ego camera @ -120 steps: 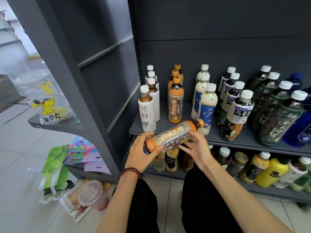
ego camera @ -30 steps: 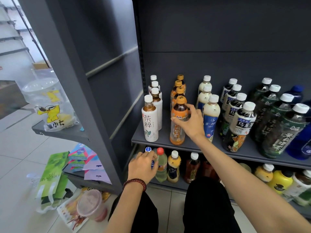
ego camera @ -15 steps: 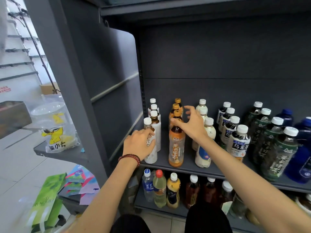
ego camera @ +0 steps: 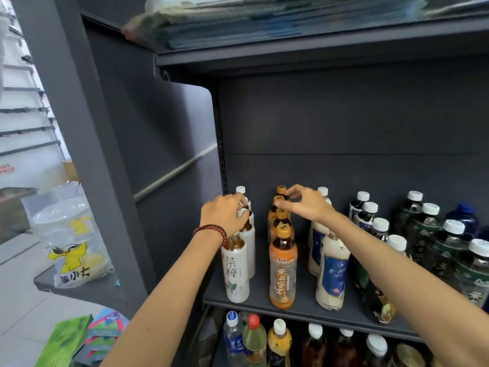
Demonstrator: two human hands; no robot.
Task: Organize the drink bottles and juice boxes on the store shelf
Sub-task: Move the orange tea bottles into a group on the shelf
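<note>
Both hands have climbed since half a second ago: my left hand [ego camera: 223,214] has left the belly of the front bottle and now sits higher and deeper in the row of white-sleeved tea bottles [ego camera: 236,271], and my right hand [ego camera: 308,205] has gone further back along the orange-capped tea bottles [ego camera: 282,274]. My left fingers are curled down over the caps and necks of the bottles behind the front one, gripping them from above, though which one exactly I cannot tell because my knuckles hide it. My right thumb and forefinger are narrowed to a pinch around the caps at the rear of the orange row, with the other fingers raised loosely above. Both rows stand upright in single file on the grey shelf [ego camera: 305,298], running front to back, the white row nearest the left wall and the orange row just beside it. Under my right forearm stand the cream bottles with blue labels [ego camera: 330,274], then dark bottles with white caps [ego camera: 370,229], and further right the green-labelled ones [ego camera: 447,250] (the far edge blurs out). A beaded bracelet [ego camera: 211,233] circles my left wrist. Below — on the next tier down — more bottles [ego camera: 254,340] show their caps.
</note>
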